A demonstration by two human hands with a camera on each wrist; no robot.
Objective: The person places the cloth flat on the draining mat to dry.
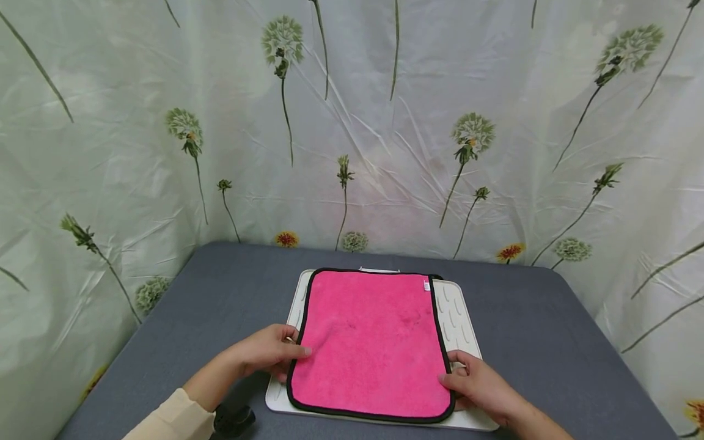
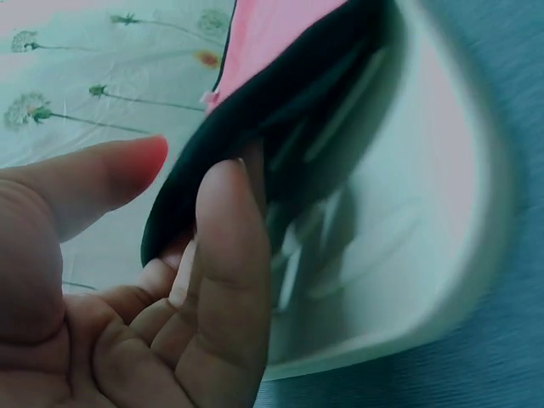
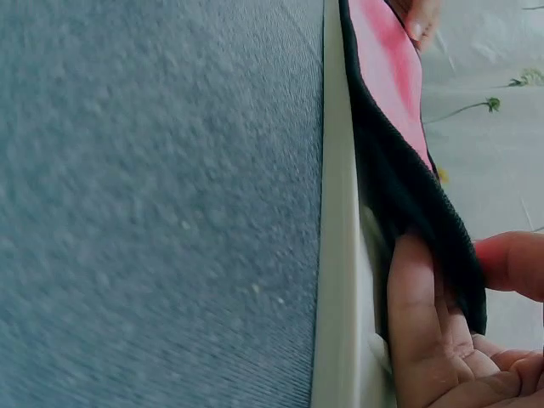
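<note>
A pink cloth (image 1: 374,342) with a black border and a small white tag lies spread over a white ridged tray (image 1: 455,315). At its left edge my left hand (image 1: 269,351) holds it, thumb on the pink face and fingers underneath. My right hand (image 1: 475,385) pinches the right edge low down in the same way. In the left wrist view the cloth's black border (image 2: 280,93) is lifted over the tray (image 2: 450,212). The right wrist view shows the near border (image 3: 408,178) raised above the tray's rim (image 3: 336,255), with fingers tucked below.
The tray rests on a dark grey-blue table (image 1: 220,305). Beside my left wrist is a black object (image 1: 233,420), partly under the sleeve (image 1: 178,418). A white curtain (image 1: 385,134) printed with dandelions hangs behind the table and along its sides.
</note>
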